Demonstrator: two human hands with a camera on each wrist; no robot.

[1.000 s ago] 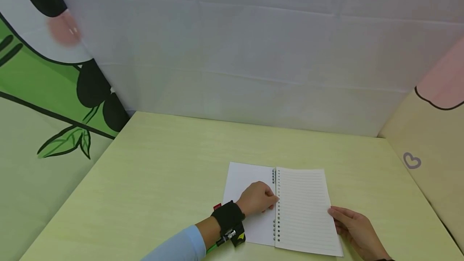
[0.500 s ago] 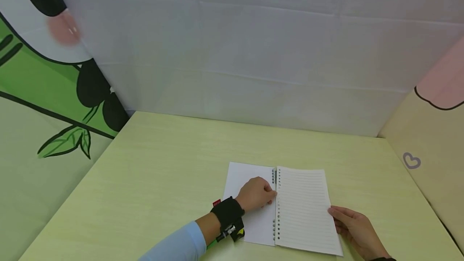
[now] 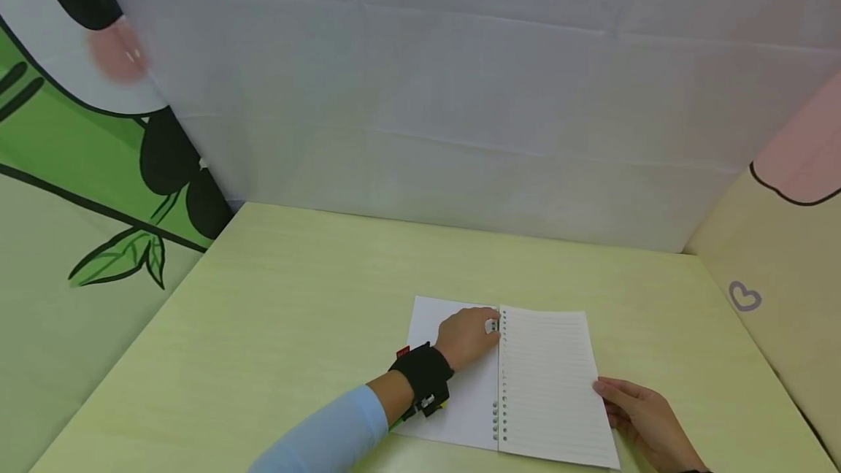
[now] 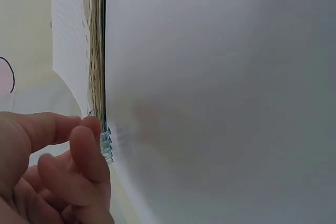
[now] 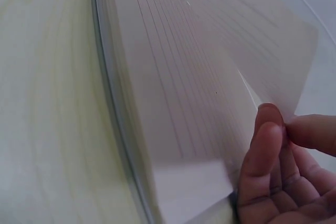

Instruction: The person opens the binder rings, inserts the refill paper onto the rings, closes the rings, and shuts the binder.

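A ring-bound notebook [image 3: 469, 414] lies spread on the table, a blank white side on the left and lined paper on the right. My left hand [image 3: 466, 338] is at the upper part of the spine, thumb and index fingertips pinching the holed edge of a lined sheet [image 3: 548, 385]. In the left wrist view, the clear binding rings [image 4: 106, 145] show just beside those fingertips. My right hand [image 3: 647, 418] pinches the outer edge of the sheet between thumb and fingers. The right wrist view shows this sheet [image 5: 273, 51] lifted and bowed above the lined pages [image 5: 173, 103] beneath.
The pale wooden table [image 3: 296, 298] extends around the notebook. Behind it hangs a white cloth backdrop [image 3: 427, 93], with a cartoon-printed panel [image 3: 79, 144] on the left and a beige panel [image 3: 782, 254] on the right.
My left hand has moved up along the spine, from about the middle of the holed edge to near its top. The right hand keeps its pinch and has hardly moved.
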